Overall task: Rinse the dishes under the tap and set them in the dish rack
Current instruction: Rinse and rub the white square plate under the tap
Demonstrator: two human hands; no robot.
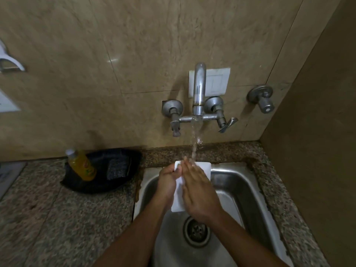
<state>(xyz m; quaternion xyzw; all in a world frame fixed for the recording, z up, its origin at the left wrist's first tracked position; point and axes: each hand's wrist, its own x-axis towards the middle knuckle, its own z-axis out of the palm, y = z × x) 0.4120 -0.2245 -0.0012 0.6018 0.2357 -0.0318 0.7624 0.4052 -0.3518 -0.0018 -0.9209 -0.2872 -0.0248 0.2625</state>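
White and flat, a rectangular plastic dish or board (pixel 178 197) sits above the steel sink basin (pixel 240 182), held up under the running stream of water (pixel 195 139). Which kind of dish it is I cannot tell, since the hands cover much of it. The left hand (pixel 167 180) grasps its left edge, fingers curled around the rim. The right hand (pixel 198 191) lies flat on its face with fingers stretched out and loose, touching the surface where the water lands, which looks like rubbing or wiping during the rinse.

Judging from this, the task is in its rinsing step for this one piece. Setting it aside has not begun, and no dish rack shows anywhere in view, so nothing can be counted as racked. No other dishes are visible in the basin around the round drain (pixel 196 231), so how many remain is unknown.

Water pours from the chrome wall-mounted tap (pixel 199 89). On the speckled granite counter (pixel 57 218) to the left, a yellow bottle of liquid soap (pixel 81 164) leans in a black tray (pixel 107 170) beside a grey scrub pad (pixel 117 167).
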